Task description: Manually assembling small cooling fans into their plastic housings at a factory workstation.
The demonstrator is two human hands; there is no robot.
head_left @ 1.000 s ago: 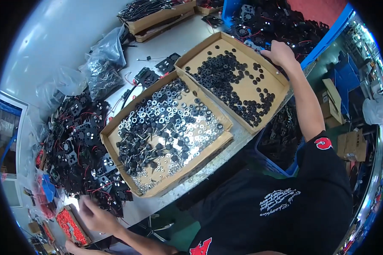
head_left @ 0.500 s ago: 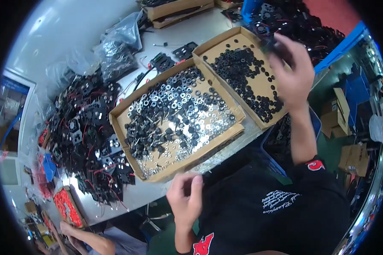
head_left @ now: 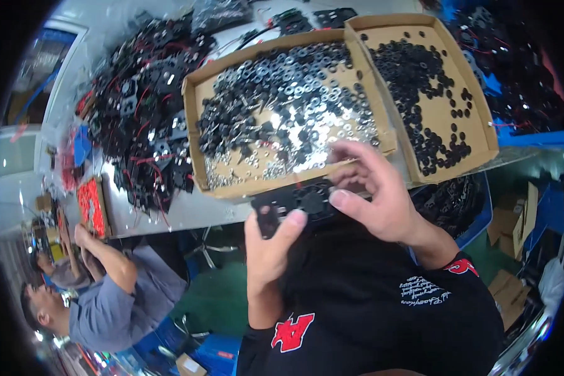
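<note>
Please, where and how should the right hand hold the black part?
Probably pinch the black part by its right end, the right hand coming from the right: it looks flat, and the left hand grips its left end.

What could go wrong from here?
1. Drop: the left hand grips a flat black plastic part near the table's front edge; a slip could send it to the floor.
2. Mix-up: silver metal washers and black-headed metal screws lie loose together in one shallow brown cardboard tray, so a wrong pick seems possible.
3. Bump: the right hand is by that tray's front wall and might jostle it.
</note>
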